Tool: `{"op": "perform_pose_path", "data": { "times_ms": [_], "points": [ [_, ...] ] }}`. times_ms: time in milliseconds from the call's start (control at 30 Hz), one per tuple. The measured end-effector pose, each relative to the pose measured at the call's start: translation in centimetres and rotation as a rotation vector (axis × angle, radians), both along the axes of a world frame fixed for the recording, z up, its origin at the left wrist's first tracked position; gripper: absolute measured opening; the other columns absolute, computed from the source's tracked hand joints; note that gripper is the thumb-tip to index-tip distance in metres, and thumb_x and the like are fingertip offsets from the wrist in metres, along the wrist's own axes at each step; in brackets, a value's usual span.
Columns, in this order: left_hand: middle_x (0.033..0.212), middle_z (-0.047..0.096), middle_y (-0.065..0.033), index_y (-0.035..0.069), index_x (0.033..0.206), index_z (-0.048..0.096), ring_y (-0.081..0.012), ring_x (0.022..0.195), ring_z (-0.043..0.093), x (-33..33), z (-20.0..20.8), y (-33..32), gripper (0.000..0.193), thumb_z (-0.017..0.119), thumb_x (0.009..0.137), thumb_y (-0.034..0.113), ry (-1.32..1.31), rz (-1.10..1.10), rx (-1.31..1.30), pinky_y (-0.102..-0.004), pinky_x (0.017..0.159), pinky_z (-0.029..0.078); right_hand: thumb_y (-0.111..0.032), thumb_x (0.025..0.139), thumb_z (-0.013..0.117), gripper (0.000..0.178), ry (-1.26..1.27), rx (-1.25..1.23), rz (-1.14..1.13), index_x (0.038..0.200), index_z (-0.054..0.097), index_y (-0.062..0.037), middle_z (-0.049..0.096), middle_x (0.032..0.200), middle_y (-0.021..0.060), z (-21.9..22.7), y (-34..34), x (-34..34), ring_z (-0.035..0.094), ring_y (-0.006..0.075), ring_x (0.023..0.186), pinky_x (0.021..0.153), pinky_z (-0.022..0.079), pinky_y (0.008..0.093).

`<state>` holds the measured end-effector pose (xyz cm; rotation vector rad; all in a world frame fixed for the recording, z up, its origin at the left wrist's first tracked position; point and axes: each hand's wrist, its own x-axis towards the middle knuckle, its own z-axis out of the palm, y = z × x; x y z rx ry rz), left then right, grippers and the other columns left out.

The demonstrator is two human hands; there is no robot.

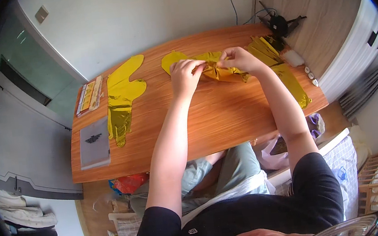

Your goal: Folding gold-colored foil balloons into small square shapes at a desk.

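Note:
Above the far middle of the table, both my hands are at a crumpled, flat gold foil balloon (pixel 226 75). My left hand (pixel 185 73) has its fingers pinched together on the foil's gathered part. My right hand (pixel 240 61) pinches the foil close beside it, thumb against index finger. The balloon's rounded end lies on the table left of my left hand. Exactly what lies between the fingertips is too small to make out. Another uninflated gold foil balloon (pixel 124 87) with a curved outline lies flat to the left.
More gold foil (pixel 292 83) lies along the right end of the wooden table (pixel 164 141). A black router (pixel 279 25) with cables stands at the back right corner. Clear plastic sleeves (pixel 95 147) and flat printed packets (pixel 89 96) lie at the left edge.

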<state>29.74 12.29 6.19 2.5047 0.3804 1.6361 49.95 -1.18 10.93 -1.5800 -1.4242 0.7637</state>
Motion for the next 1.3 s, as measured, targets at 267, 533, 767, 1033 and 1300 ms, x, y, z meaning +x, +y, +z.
{"op": "perform_pose_path", "data": {
  "times_ms": [267, 533, 767, 1033, 1300],
  "points": [
    [0.081, 0.073, 0.001, 0.016, 0.092, 0.077, -0.0201, 0.083, 0.067, 0.2, -0.5, 0.0, 0.013, 0.083, 0.084, 0.024, -0.023, 0.037, -0.011, -0.0389, 0.083, 0.046, -0.029, 0.1, 0.072, 0.031, 0.136, 0.074, -0.142, 0.11, 0.076, -0.0002, 0.072, 0.097, 0.0008, -0.2, -0.2, 0.4, 0.061, 0.0102, 0.09, 0.086, 0.047, 0.0268],
    [0.081, 0.071, 0.004, 0.017, 0.085, 0.071, -0.0201, 0.087, 0.066, 0.0, -0.1, -0.5, 0.015, 0.084, 0.083, 0.025, -0.022, 0.083, -0.006, -0.0392, 0.083, 0.046, -0.029, 0.098, 0.074, 0.029, 0.234, 0.063, -0.198, 0.106, 0.075, -0.0007, 0.073, 0.099, 0.0017, -0.3, 0.1, 0.6, 0.062, 0.0102, 0.094, 0.091, 0.046, 0.0276],
    [0.091, 0.071, 0.0012, 0.016, 0.09, 0.07, -0.0235, 0.095, 0.065, 0.3, 0.3, -1.1, 0.015, 0.082, 0.085, 0.024, -0.001, 0.05, 0.062, -0.0403, 0.087, 0.046, -0.021, 0.096, 0.076, 0.017, 0.352, 0.127, -0.202, 0.099, 0.073, -0.0048, 0.072, 0.098, 0.0016, -0.7, 0.0, 1.5, 0.064, 0.0111, 0.096, 0.09, 0.046, 0.0266],
    [0.093, 0.07, -0.0012, 0.011, 0.1, 0.073, -0.0242, 0.092, 0.064, 0.4, -0.2, -0.8, 0.013, 0.077, 0.089, 0.018, 0.079, -0.033, 0.053, -0.041, 0.084, 0.049, -0.021, 0.094, 0.077, 0.018, 0.4, 0.017, -0.171, 0.103, 0.073, -0.0053, 0.071, 0.101, 0.0018, 0.3, -0.3, 1.2, 0.062, 0.0113, 0.098, 0.089, 0.046, 0.0283],
    [0.097, 0.07, -0.0034, 0.009, 0.099, 0.074, -0.0251, 0.095, 0.065, 0.7, -0.5, -1.2, 0.009, 0.074, 0.092, 0.015, 0.134, -0.07, 0.034, -0.0408, 0.089, 0.051, -0.022, 0.094, 0.077, 0.018, 0.342, 0.115, -0.167, 0.096, 0.07, -0.0057, 0.071, 0.097, 0.0013, -0.2, -0.7, 1.8, 0.063, 0.0121, 0.09, 0.086, 0.046, 0.0273]
  ]
}}
